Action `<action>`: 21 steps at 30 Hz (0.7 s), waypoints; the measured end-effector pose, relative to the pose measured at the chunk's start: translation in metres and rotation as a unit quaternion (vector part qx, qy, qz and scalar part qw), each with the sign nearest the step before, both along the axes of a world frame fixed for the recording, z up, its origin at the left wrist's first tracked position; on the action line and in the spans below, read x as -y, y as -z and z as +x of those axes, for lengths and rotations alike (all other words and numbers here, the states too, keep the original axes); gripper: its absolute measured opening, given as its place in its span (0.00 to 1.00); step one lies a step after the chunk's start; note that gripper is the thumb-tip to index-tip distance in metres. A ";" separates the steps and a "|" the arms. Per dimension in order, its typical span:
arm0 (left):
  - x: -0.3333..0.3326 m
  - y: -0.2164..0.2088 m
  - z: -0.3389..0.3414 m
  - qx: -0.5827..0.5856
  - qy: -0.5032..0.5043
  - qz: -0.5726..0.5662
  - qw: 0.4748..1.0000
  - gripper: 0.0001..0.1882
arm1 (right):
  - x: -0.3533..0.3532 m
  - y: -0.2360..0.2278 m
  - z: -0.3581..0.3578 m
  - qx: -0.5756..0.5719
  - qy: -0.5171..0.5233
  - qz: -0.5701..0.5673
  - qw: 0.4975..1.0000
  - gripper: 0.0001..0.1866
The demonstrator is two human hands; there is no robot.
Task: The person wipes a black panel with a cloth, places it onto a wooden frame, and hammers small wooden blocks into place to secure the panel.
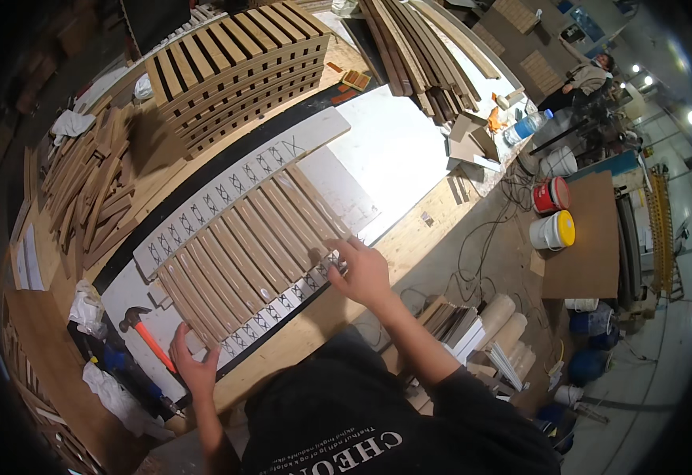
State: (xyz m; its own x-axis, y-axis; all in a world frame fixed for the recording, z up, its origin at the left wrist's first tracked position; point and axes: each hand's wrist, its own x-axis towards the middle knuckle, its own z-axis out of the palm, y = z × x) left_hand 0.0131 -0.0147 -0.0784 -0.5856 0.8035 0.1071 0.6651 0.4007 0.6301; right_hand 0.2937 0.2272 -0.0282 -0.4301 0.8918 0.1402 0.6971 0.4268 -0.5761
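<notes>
A row of narrow brown wooden slats (239,245) lies side by side on the workbench, between two white strips. The far strip (218,194) and the near strip (271,315) both carry black X-shaped marks along their length. My right hand (362,273) is at the near right end of the row, thumb and forefinger apart, fingertips at the slat ends. At the near left corner is my left hand (194,366), its fingers spread beside the outermost slat. Neither hand shows anything gripped. A claw hammer (153,339) with an orange handle lies just left of my left hand.
Slatted wooden panels (239,75) are stacked at the back, beside a heap of loose sticks (96,182). Long curved strips (417,55), an open cardboard box (471,142) and a water bottle (526,127) occupy the far right. Buckets (552,229) and cables (480,245) are on the floor.
</notes>
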 end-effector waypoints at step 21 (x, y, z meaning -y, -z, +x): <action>0.000 0.006 0.001 0.018 -0.020 -0.011 1.000 0.42 | -0.014 0.014 0.002 0.089 -0.089 0.018 0.992 0.15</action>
State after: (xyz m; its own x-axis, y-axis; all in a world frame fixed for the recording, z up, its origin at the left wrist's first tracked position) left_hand 0.0136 -0.0145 -0.0844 -0.6206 0.7812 0.0677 0.6252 0.4409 0.6439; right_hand 0.2957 0.2413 -0.0425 -0.6010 0.7954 0.0779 0.6982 0.5700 -0.4331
